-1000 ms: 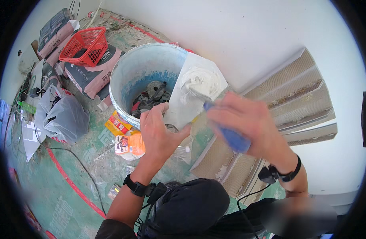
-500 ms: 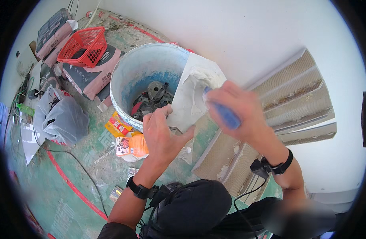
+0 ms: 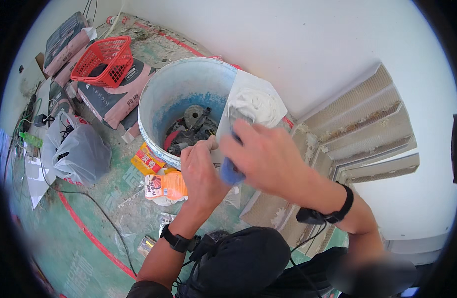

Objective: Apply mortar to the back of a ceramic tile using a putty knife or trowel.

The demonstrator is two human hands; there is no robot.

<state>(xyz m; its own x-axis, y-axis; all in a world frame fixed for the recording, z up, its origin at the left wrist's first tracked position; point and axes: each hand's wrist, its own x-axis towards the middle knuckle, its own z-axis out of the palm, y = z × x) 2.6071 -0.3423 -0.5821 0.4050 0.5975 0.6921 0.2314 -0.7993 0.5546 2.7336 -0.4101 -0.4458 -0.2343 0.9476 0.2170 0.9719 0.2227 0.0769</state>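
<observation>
My left hand (image 3: 201, 174) grips the near part of a white board (image 3: 243, 83) beside the bucket's rim. A pile of wet white paste (image 3: 258, 107) lies on the board. My right hand (image 3: 265, 156) is closed on a blue-handled scraper (image 3: 231, 174), its metal blade mostly hidden at the paste's lower edge. A large plastic bucket (image 3: 156, 87) stands left of the board, with dusty tools and discs (image 3: 188, 129) inside. An orange-and-white food packet (image 3: 166, 186) and a yellow packet (image 3: 145, 160) lie below the bucket.
Ridged tile strips (image 3: 367, 126) stand and lie against the white wall at right. At left are stacked bags (image 3: 106, 102), a red basket (image 3: 109, 54), a plastic carrier bag (image 3: 84, 154) and cables (image 3: 99, 208) on green sheeting with red tape.
My right hand and the scraper have moved down and left, closer to my left hand. The paste's shape on the board has changed.
</observation>
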